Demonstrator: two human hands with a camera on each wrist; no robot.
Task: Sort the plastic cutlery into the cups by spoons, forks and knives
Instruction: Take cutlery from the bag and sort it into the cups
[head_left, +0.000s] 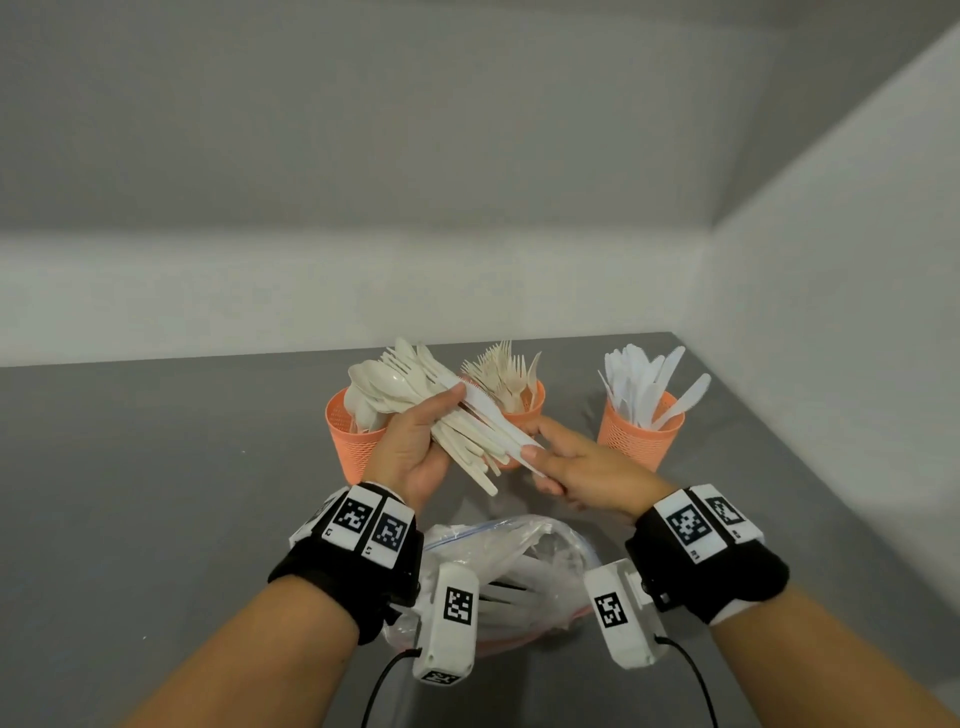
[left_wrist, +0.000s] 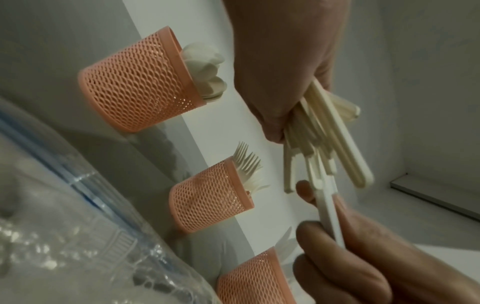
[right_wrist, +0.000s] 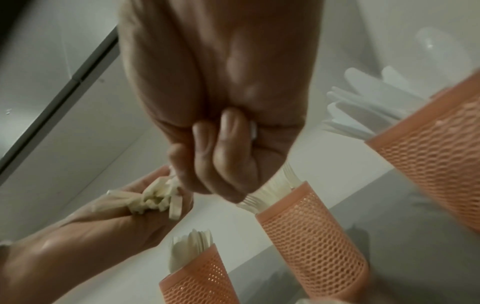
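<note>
Three orange mesh cups stand in a row on the grey table: the left cup (head_left: 349, 441) holds spoons, the middle cup (head_left: 525, 402) holds forks, the right cup (head_left: 639, 434) holds white knives. My left hand (head_left: 415, 441) grips a cream bundle of cutlery (head_left: 457, 415) in front of the left and middle cups, handles pointing down to the right. My right hand (head_left: 566, 462) pinches the handle of a white knife (head_left: 498, 415) that lies across the bundle; its blade reaches the left fingertips. In the left wrist view the bundle of cutlery (left_wrist: 324, 131) fans below the left hand (left_wrist: 280, 67).
A clear zip bag (head_left: 514, 566) with more cutlery lies on the table close to me, under the wrists. White walls close the table at the back and the right. The grey table (head_left: 156, 467) stretches out to the left.
</note>
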